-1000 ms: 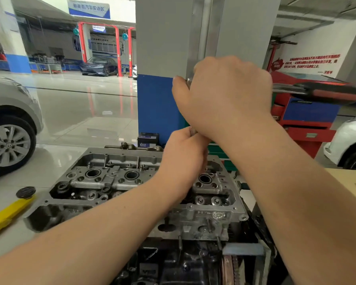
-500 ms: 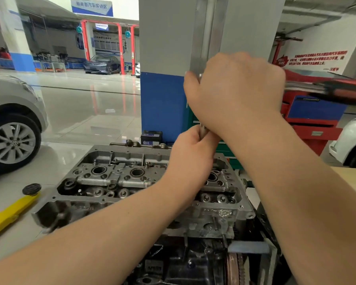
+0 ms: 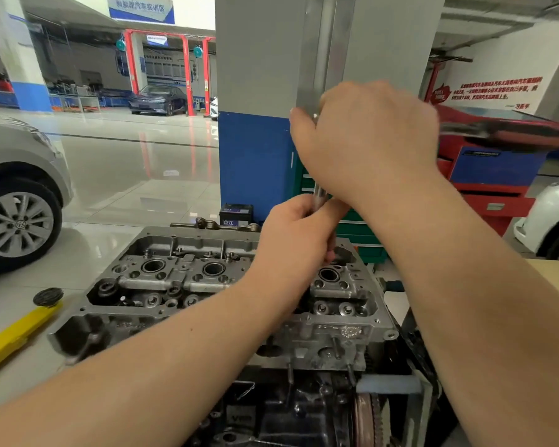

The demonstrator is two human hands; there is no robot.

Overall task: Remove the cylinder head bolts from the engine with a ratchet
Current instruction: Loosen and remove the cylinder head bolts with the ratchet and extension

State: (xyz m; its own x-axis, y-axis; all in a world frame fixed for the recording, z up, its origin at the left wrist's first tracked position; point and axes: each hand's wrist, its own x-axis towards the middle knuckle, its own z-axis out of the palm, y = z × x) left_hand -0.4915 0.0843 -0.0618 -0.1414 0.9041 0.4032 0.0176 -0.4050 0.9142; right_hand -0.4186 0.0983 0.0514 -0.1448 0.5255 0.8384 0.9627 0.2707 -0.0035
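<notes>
Right hand: the right hand (image 3: 365, 140), upper centre of the frame, is fisted over the head of the chrome ratchet with the black-and-red grip (image 3: 510, 134); the handle sticks out blurred to the upper right, and the fingers are hidden behind the knuckles.
Left hand: the left hand (image 3: 299, 235), centre frame, has its fingers curled round the slim chrome extension bar (image 3: 318, 196) just below the right hand, steadying it.
Engine: the grey cast-metal cylinder head (image 3: 181, 285) sits across the lower middle of the frame, its top open to view.
Bolt in hand: down at the far right of the head, under the left hand, so I cannot see it.
Done so far: cannot tell; no loose bolts lie in view.
Left to do: by my reading, this bolt is mid-way out at best, and the holes across the centre and left of the head are too dark to count.
Floor: a yellow bar with a black round pad (image 3: 20, 327) lies at the lower left.
</notes>
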